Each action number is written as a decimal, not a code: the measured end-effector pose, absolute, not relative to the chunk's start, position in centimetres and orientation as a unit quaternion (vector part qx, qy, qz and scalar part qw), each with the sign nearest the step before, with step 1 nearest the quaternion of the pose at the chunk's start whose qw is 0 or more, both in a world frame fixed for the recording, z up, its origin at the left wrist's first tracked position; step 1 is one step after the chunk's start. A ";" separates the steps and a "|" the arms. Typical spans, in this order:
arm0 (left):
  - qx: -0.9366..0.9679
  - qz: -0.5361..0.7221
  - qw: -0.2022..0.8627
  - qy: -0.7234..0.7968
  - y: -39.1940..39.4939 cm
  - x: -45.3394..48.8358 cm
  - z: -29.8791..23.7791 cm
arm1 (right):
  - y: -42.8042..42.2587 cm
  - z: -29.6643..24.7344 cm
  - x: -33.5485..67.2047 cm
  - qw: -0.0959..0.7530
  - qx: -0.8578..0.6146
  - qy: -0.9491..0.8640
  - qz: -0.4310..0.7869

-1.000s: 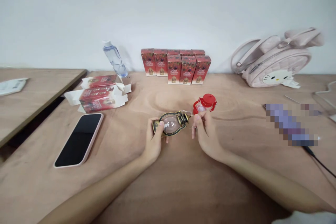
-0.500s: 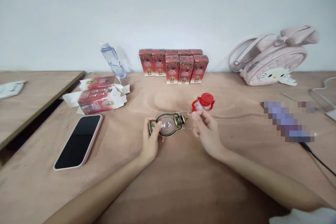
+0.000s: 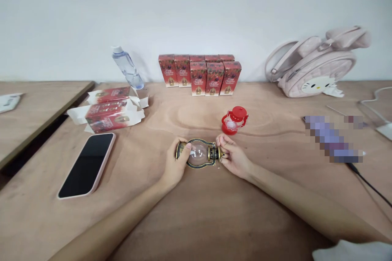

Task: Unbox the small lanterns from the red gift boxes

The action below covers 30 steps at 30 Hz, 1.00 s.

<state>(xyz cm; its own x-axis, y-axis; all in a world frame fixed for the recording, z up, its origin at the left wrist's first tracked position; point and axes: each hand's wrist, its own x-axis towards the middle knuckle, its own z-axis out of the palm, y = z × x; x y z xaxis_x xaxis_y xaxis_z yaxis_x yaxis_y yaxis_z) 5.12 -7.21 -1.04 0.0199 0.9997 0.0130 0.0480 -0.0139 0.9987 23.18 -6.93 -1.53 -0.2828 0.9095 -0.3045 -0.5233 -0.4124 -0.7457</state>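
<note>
A small bronze-and-black lantern (image 3: 200, 153) with a clear bulb-shaped globe lies sideways between my hands, just above the table. My left hand (image 3: 176, 163) is closed round its base, the thumb across the lower end of the globe. At the lantern's cap, the fingers of my right hand (image 3: 232, 157) are pinched together by the thin wire handle, which is mostly hidden. A red lantern (image 3: 235, 120) of similar shape stands upright on the table just beyond my right hand.
Several red Christmas boxes (image 3: 198, 79) stand against the wall. Opened red boxes (image 3: 112, 116), a phone (image 3: 87, 165) and a water bottle (image 3: 128, 67) are on the left. A pink bag (image 3: 318, 69) and a blurred-out device with a cable (image 3: 367, 181) are on the right.
My right hand has come left, up against the lantern's cap. The lantern has dropped slightly nearer me and lies more level. The wire handle, stretched out before, is now mostly hidden.
</note>
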 end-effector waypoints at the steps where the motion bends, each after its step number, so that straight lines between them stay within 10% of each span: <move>1: 0.532 0.487 0.476 0.504 -7.2 5.1 -1.0 | -7.0 -1.5 23.2 0.474 -0.370 -0.270 0.752; 10: 0.408 0.594 0.498 0.483 -7.0 5.9 -1.6 | -7.7 -1.4 22.9 0.577 -0.359 -0.378 0.629; 14: 0.246 0.656 0.567 0.433 -5.7 5.1 -1.1 | -8.6 -1.1 24.1 0.570 -0.350 -0.682 0.294; 19: 0.140 0.637 0.655 0.382 -4.8 4.0 -0.1 | -7.7 -1.6 23.8 0.370 -0.183 -0.895 -0.172; 30: 0.119 0.682 0.585 0.423 -4.3 3.9 0.1 | -6.2 -2.5 22.6 0.331 -0.301 -0.882 -0.151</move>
<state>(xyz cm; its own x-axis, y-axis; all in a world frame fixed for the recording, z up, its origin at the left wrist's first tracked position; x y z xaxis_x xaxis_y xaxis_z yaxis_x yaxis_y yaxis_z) 3.86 -4.33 0.10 -0.2877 0.8982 -0.3324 -0.6971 0.0416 0.7158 22.60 -6.24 -2.54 -0.5998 0.4300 0.6748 0.6299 0.7738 0.0667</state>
